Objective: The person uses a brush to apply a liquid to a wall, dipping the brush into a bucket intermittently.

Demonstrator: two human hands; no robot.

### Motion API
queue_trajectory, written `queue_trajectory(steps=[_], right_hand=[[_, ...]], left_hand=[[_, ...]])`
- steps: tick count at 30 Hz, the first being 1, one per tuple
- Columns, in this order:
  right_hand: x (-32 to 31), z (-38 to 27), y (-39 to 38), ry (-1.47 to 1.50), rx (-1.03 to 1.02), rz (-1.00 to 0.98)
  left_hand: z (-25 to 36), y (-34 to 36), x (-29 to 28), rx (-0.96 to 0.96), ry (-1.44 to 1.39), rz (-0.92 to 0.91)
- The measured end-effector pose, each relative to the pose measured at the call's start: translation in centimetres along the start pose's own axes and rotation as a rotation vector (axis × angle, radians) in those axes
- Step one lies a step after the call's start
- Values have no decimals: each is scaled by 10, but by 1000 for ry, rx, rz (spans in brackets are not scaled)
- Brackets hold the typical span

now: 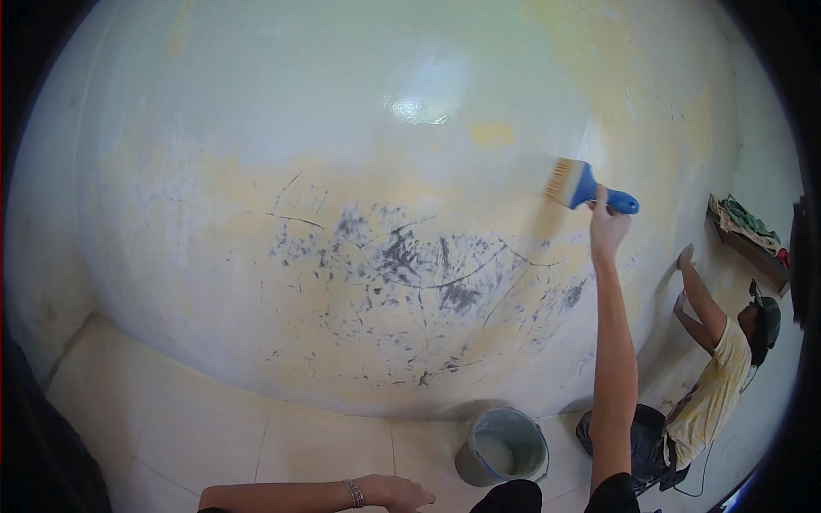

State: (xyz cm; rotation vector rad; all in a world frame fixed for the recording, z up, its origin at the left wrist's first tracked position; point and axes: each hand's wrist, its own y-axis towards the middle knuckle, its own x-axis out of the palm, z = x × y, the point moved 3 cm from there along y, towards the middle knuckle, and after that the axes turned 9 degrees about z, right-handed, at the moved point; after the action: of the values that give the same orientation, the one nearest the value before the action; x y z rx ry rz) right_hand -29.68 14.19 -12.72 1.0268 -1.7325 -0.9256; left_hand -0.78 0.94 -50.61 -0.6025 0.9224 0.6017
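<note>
A wide paintbrush (571, 181) with a blue handle is raised near the right part of the pale, yellow-patched wall (402, 154). My right hand (609, 224) grips its handle; whether the bristles touch the wall is unclear. Dark scuffs and cracks (402, 256) mark the wall lower down. At the bottom edge, my left hand (402, 493), with a metal bracelet at the wrist, is open with loosely bent fingers and nothing visible in it. A grey bucket (530, 445) holding pale liquid stands on the floor, right of my left hand.
A person (710, 385) in a yellow shirt and dark cap crouches at the right, both hands at the wall. Above them a ledge (744, 248) holds crumpled cloths. Tiled floor (205, 427) runs along the wall's foot; a side wall (47, 239) stands at the left.
</note>
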Motion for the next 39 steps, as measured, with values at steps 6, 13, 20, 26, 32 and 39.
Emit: queue_trajectory(steps=[6, 13, 20, 26, 32, 39], right_hand=[[48, -45, -20, -489, -253, 192], [224, -146, -162, -143, -682, -73], [239, -170, -150, 127, -195, -253], [130, -55, -9, 146, 176, -104], [24, -26, 40, -455, -103, 314], [114, -60, 29, -472, -548, 152]], left_hand=[[-1, 17, 5, 48, -19, 12], [-6, 18, -2, 66, 20, -23], [-15, 12, -3, 58, -51, 35], [-11, 13, -4, 63, -53, 31], [-13, 10, -2, 54, -35, 47], [-20, 26, 2, 38, -36, -8]])
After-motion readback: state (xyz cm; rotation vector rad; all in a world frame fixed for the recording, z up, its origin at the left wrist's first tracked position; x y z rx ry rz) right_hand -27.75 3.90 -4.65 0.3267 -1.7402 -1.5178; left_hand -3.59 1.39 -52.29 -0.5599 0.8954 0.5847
